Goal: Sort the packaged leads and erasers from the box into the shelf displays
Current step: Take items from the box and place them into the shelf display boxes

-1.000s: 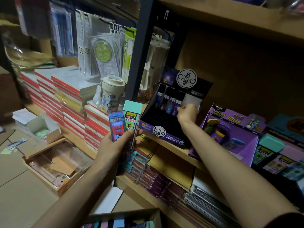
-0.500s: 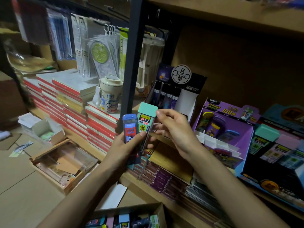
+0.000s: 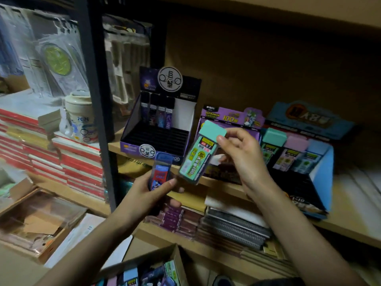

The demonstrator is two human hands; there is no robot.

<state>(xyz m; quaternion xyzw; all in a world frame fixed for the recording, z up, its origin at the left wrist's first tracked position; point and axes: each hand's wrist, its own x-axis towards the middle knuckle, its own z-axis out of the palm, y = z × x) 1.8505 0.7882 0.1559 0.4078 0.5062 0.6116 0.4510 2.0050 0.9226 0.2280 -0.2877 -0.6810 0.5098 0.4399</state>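
Both hands up, one pack each.
Right hand (image 3: 245, 159) pinches the tilted green lead pack (image 3: 199, 153) by its cap; left hand (image 3: 150, 195) grips the blue pack (image 3: 161, 172) upright.

Two bare forearms, no watch or rings seen. Left hand (image 3: 144, 195) and right hand (image 3: 245, 155) ungloved. Dark sleeve edge (image 3: 272, 282) at frame bottom.

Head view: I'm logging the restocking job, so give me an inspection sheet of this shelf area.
Surface: wooden shelf carrying three display boxes.
Job's things: green-capped pack; blue pack; black display with four packs; blue display; stock box below.
Clutter: notebook stacks, cup.
Grippers: right hand fingers pinch green-capped pack; left hand holds blue pack.
Cables: nothing seen.
Surroundings: hanging stationery, dim light.
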